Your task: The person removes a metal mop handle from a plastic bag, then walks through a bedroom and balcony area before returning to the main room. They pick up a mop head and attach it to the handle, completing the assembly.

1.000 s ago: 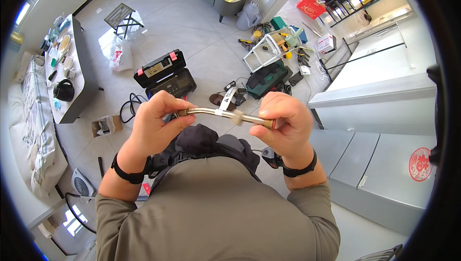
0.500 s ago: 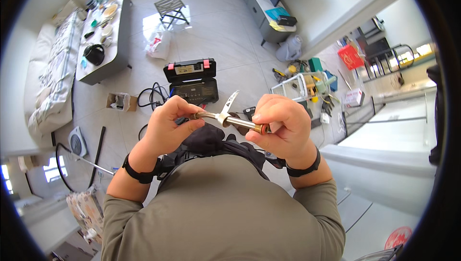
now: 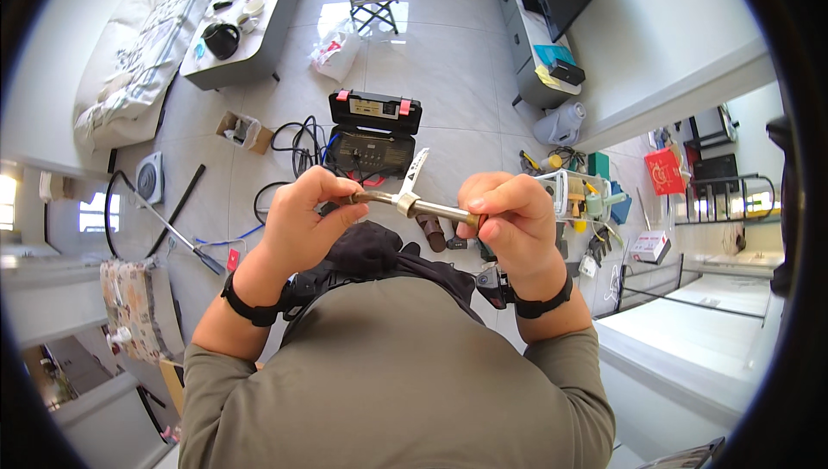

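1. The metal rod (image 3: 412, 204) lies level in front of the chest, long axis left to right, above the open black tool case (image 3: 373, 134) on the floor.
2. The left hand (image 3: 304, 223) is closed around the rod's left end.
3. The right hand (image 3: 509, 215) is closed around its right end.
4. A white tag (image 3: 414, 173) rises from the rod's middle, between both hands.

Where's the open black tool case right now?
In the head view, the black tool case lies open on the floor, upper centre, just beyond the metal rod held between the left hand and right hand, beside coiled black cables.
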Motion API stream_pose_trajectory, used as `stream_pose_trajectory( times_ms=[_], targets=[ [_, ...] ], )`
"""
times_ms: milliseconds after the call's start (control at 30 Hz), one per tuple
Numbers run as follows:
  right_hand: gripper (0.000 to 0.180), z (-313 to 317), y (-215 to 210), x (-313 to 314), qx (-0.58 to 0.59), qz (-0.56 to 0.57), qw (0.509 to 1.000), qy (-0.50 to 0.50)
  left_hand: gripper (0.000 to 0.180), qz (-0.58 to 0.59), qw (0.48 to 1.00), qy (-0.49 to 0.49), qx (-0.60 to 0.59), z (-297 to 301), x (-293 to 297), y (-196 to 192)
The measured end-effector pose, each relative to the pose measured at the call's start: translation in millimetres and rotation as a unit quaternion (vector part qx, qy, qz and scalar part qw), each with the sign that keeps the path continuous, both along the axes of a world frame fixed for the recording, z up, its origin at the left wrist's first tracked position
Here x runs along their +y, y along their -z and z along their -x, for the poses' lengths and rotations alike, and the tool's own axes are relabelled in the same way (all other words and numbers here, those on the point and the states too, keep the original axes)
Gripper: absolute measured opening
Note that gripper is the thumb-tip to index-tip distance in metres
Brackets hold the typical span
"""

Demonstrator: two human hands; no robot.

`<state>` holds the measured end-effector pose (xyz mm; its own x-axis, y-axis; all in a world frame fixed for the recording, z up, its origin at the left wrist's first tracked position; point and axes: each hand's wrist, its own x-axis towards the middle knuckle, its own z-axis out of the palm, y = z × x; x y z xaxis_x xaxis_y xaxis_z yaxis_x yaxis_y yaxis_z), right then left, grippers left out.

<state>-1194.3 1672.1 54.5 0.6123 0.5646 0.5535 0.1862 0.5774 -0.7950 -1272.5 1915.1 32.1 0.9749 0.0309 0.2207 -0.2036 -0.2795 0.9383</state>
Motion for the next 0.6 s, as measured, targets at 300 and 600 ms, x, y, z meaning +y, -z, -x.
stream_pose_trajectory(
  times_ms=[300,600],
  targets=[
    [0.014,-16,59,-1,0.171,0.317,0.933,0.011,0.019,-0.111,0.986,-0.017,0.12,6,20,21],
    [0.02,-53,221,30,0.26,0.583,0.763,-0.104,0.028,-0.124,0.968,-0.124,0.179,28,79,141]
  ],
)
